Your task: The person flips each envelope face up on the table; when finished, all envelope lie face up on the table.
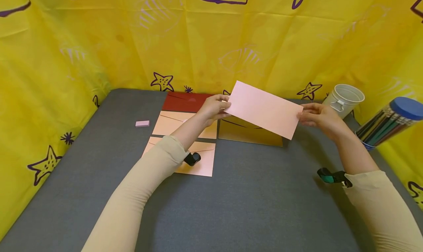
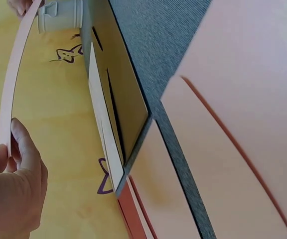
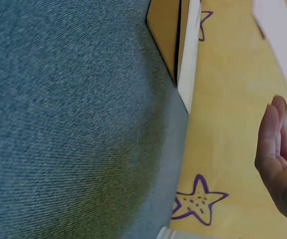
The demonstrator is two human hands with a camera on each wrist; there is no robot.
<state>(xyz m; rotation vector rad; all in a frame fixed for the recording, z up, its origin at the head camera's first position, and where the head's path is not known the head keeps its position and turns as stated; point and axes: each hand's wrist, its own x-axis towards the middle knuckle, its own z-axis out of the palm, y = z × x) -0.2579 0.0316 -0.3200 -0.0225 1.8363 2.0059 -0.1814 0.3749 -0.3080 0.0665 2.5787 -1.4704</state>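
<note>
A pink envelope [image 1: 264,108], its plain side showing, is held up at a tilt above the table. My left hand [image 1: 213,108] pinches its left end between thumb and fingers; the left wrist view shows this grip on the envelope's edge [image 2: 14,74]. At the other end, my right hand [image 1: 318,118] grips the lower right edge. In the right wrist view that hand [image 3: 283,164] is partly cut off by the frame. Below the raised envelope lies a gold envelope [image 1: 254,134], partly covered from the head view. A white envelope [image 2: 101,114] lies beyond the gold one.
Left of the gold envelope lie a red envelope [image 1: 185,102], a peach envelope [image 1: 168,123] and a light pink envelope [image 1: 203,167]. A small pink eraser [image 1: 142,123] is farther left. A white bucket [image 1: 345,96] and a pencil-filled container with a blue lid [image 1: 408,108] stand right.
</note>
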